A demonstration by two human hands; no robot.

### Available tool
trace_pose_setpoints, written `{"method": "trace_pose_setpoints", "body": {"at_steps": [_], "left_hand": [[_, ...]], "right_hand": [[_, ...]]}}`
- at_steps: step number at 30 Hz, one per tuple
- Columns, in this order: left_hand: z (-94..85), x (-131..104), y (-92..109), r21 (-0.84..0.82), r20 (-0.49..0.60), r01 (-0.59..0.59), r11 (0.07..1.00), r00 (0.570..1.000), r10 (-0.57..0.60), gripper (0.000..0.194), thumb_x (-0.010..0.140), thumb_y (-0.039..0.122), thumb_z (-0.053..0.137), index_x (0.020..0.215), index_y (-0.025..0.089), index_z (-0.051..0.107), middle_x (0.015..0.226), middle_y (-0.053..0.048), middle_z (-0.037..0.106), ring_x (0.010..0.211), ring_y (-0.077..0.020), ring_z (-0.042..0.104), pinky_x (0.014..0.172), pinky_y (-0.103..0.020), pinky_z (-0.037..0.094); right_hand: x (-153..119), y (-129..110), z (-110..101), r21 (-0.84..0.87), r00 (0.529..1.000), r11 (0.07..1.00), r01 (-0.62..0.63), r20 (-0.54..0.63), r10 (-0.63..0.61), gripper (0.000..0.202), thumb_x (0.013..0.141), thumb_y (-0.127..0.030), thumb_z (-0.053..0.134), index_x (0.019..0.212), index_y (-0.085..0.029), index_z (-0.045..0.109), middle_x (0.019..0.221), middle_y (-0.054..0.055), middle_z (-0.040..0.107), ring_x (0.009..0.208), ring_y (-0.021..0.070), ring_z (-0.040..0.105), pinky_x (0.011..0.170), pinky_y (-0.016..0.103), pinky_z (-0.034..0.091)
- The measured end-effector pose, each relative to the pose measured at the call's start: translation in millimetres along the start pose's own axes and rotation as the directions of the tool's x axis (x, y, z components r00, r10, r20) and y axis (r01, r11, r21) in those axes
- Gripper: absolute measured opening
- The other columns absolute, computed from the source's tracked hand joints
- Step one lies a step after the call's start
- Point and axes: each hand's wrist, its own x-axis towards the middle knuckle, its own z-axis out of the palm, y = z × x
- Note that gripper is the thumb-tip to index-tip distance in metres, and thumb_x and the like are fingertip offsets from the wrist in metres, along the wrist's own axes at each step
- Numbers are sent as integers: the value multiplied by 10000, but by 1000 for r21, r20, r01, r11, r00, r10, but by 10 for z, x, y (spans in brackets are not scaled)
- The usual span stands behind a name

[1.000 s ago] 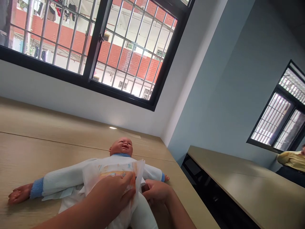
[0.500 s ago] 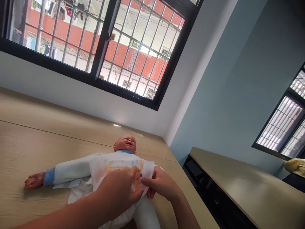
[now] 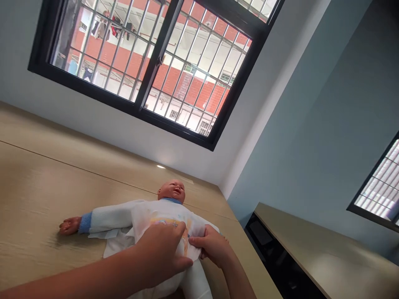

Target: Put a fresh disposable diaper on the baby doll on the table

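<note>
A baby doll (image 3: 172, 190) in white clothes with blue cuffs and collar lies on its back on the wooden table (image 3: 56, 178). Over its front is a white diaper (image 3: 141, 214) with a coloured printed band. My left hand (image 3: 165, 249) rests on the diaper's middle, thumb apart from the fingers, which curl down onto the print; its fingertips are partly hidden. On the right side, my right hand (image 3: 212, 245) pinches the diaper's edge between thumb and fingers. The doll's hand (image 3: 70, 225) stretches out to the left.
Behind the table is a wall with a barred window (image 3: 137, 108). Another wooden table (image 3: 311, 236) with a dark open front stands to the right, past a gap. A second window (image 3: 382, 187) is at the far right.
The whole view has shifted, so the doll and table appear further right. My left hand's thumb and fingers are wider apart, and the orange strip between my hands is less visible.
</note>
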Motion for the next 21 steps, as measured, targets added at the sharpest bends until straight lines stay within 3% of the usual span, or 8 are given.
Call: {"method": "trace_pose_setpoints", "body": {"at_steps": [4,7,10,13,15,17,19,21], "left_hand": [[-202,-20,-151,24,-50,-4,1000,999,5,410,781,545,593,1031,229,666,969,-113,729,898,-343,645,701,-402,422],[-451,-42,-344,-37,-20,-124,992,992,123,282,792,404,581,1005,254,689,875,-29,735,785,-238,639,616,-317,393],[-590,-28,-554,-206,84,-197,958,972,218,271,791,281,544,1003,258,712,861,17,751,740,-172,642,582,-252,402],[-549,16,-700,-380,125,-174,908,963,237,328,766,185,500,1009,233,714,860,7,766,770,-163,665,592,-214,439],[-479,32,-742,-441,104,-170,882,966,238,349,739,153,500,1008,223,711,834,7,765,766,-158,665,602,-205,452],[-428,16,-753,-445,63,-195,874,967,247,346,720,142,517,990,220,719,786,17,749,725,-150,647,593,-205,445],[-419,-27,-767,-436,21,-250,865,958,287,303,724,148,544,939,219,744,779,18,743,717,-146,636,601,-209,445],[-450,-80,-813,-445,-5,-316,838,936,351,253,746,173,569,884,222,775,831,13,758,766,-152,650,651,-215,464]], "right_hand": [[34,33,-52,-168,1000,986,-18,18,21,333,622,-436,738,706,-154,583,530,-36,513,456,86,431,450,233,303],[-40,-71,-94,-333,992,943,-4,-122,-39,350,594,-403,779,742,-169,565,602,-27,539,546,109,470,514,245,330],[-175,-386,-80,-562,922,827,-9,-324,-210,317,583,-283,788,794,-173,579,703,-9,584,644,134,510,573,258,354],[-269,-880,145,-665,851,739,107,-323,-414,152,688,-258,696,754,-174,588,727,11,622,665,135,536,577,253,363],[-219,-1174,431,-540,858,806,243,-268,-438,150,749,-298,631,697,-184,549,631,-19,566,540,104,489,503,242,330],[-49,-1324,744,-211,925,929,305,-166,-342,154,783,-336,579,744,-190,550,614,-36,560,452,87,457,445,236,299],[194,-1299,990,-9,950,965,260,-174,-258,146,772,-317,558,710,-189,526,605,-36,555,434,79,451,424,226,283],[431,-1141,1129,48,964,976,214,-175,-202,118,756,-280,558,695,-183,529,597,-32,554,449,75,432,428,219,267]]}}
